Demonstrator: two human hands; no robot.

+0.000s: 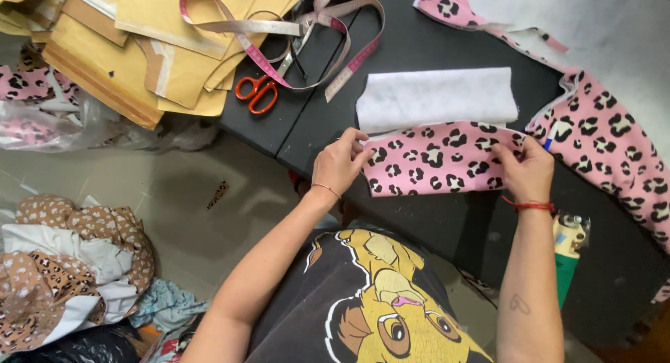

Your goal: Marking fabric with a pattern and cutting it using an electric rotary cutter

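Two of your hands are pinching the pink leopard-print fabric piece (438,159), which is lying on the black table (419,35) with its white lining (436,98) folded up behind it. Your left hand (340,162) is clamping finger and thumb on the piece's left edge, and your right hand (527,169) is clamping its right edge. Left of the piece, orange-handled scissors (257,92) and a pink measuring tape (279,28) are lying; right of it, more leopard-print cloth (614,147) is spreading.

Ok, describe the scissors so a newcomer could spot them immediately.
Start at the black table and go to its far left corner, beside the stack of tan paper patterns. The scissors lie there under the looped pink measuring tape; they alone have bright orange handles.
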